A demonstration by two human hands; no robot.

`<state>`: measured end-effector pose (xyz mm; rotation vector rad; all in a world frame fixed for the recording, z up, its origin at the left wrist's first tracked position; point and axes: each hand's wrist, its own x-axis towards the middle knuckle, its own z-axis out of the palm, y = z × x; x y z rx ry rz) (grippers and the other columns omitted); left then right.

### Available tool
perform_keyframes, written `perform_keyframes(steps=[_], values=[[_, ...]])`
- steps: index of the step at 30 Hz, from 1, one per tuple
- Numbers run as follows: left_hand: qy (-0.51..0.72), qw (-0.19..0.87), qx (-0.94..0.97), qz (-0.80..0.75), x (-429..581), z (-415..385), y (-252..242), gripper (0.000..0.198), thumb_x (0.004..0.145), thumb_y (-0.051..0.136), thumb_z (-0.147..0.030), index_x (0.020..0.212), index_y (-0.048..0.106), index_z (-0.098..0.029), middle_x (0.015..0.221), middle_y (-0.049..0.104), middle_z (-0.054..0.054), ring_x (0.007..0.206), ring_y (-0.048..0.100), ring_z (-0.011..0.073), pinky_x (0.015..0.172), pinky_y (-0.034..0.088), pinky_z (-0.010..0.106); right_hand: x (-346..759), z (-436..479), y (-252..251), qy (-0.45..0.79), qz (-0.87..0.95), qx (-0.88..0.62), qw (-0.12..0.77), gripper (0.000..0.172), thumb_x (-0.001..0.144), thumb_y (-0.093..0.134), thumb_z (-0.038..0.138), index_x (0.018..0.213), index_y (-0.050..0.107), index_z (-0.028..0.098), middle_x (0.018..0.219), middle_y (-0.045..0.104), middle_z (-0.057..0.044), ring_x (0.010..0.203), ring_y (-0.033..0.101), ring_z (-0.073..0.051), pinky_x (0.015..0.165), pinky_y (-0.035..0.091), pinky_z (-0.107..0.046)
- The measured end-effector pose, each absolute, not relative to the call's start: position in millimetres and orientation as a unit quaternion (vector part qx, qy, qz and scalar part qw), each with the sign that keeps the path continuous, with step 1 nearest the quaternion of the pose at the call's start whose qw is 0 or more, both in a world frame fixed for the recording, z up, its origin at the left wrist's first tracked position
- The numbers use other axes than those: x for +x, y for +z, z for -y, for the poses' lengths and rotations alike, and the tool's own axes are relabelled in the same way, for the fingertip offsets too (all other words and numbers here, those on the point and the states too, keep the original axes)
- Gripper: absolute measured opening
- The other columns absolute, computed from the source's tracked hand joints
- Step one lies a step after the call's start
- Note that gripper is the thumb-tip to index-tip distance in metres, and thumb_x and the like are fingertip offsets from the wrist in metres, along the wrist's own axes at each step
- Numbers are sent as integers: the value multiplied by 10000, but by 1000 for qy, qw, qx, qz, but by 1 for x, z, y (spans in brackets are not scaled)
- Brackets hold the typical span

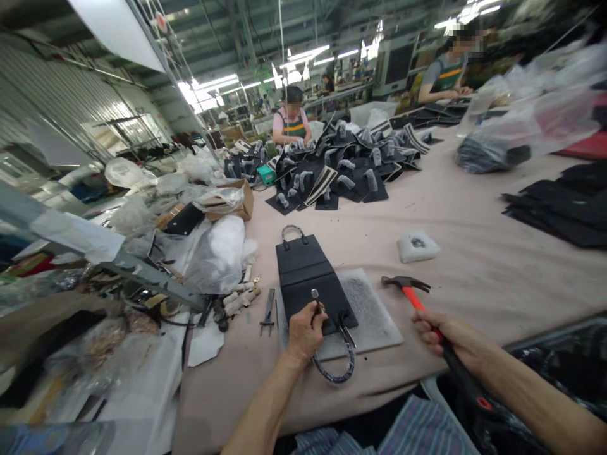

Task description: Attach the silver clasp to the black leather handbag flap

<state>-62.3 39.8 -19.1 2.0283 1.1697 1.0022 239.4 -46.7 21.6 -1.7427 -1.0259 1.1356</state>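
Note:
A black bag panel (308, 268) with a handle at each end lies partly on a speckled grey slab (374, 309). My left hand (306, 330) is closed round a small metal punch (316, 298), held upright over the lower part of the panel. To the right, my right hand (441, 335) grips a claw hammer (413, 294) with a red and black handle, its head raised beside the slab. A metal pronged tool (268, 313) lies left of the slab. The near handle (339, 376) loops toward me, wrapped in plastic.
A white block (418, 246) with small dark pieces on it sits behind the hammer. Black bag parts (332, 170) pile up at the back. Plastic bags (213, 253) and a metal post (156, 278) stand left. Two people work across the table; another is farther back.

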Motion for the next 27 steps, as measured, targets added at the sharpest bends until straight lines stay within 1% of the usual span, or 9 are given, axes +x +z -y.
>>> perform_keyframes(steps=[3,6,9,13,18,20,23,25,27], values=[[380,290,761,-439,-62,-40,-22,127,906,552,-164,975,648,-208,867,730,22,789,707,169,768,539,271,211,39,76,469,341,-697,422,344,905,370,549,820,483,236,575,365,56,386,308,-109,364,266,-252],[381,289,762,-437,-63,-40,-24,135,912,542,-163,989,645,-205,894,734,31,809,709,174,774,537,276,187,35,119,280,511,-686,436,420,938,373,614,834,511,232,574,434,32,455,414,-136,452,316,-274],[380,284,765,-435,-63,-40,-24,136,906,543,-153,979,643,-207,892,736,34,811,712,179,778,538,279,176,33,134,113,678,-646,330,359,958,394,518,774,507,231,562,530,-17,472,463,-157,504,261,-307],[377,276,768,-438,-63,-40,-25,125,892,563,-146,961,646,-209,864,736,28,796,715,179,769,540,271,174,33,143,96,752,-624,190,310,960,428,448,746,520,243,563,600,-40,431,461,-165,489,183,-326],[384,273,772,-427,-63,-40,-26,141,903,554,-148,978,656,-209,908,746,37,837,724,180,793,546,272,164,37,157,51,643,-643,412,356,1008,317,501,797,465,256,548,537,-6,455,470,-156,500,323,-306],[383,271,772,-429,-64,-40,-25,137,897,558,-141,964,656,-210,884,742,34,814,720,179,777,548,271,162,39,148,69,672,-635,375,343,992,346,483,765,467,256,521,526,-9,425,434,-154,469,272,-311],[378,270,773,-432,-64,-40,-26,133,891,563,-137,954,653,-211,855,733,30,781,712,177,760,545,269,164,38,140,108,743,-621,225,312,953,447,453,719,489,252,520,559,-21,400,412,-150,464,179,-329],[376,272,774,-430,-65,-40,-27,128,900,561,-147,962,652,-213,869,733,31,798,713,178,774,543,271,164,36,146,99,726,-633,249,323,967,431,476,739,486,254,533,559,-11,419,432,-151,470,212,-321],[376,274,776,-425,-65,-41,-29,125,911,558,-162,976,652,-215,901,738,35,832,718,182,799,543,277,160,35,155,71,670,-650,350,365,997,343,520,770,462,261,535,536,-1,449,458,-159,485,295,-311]])
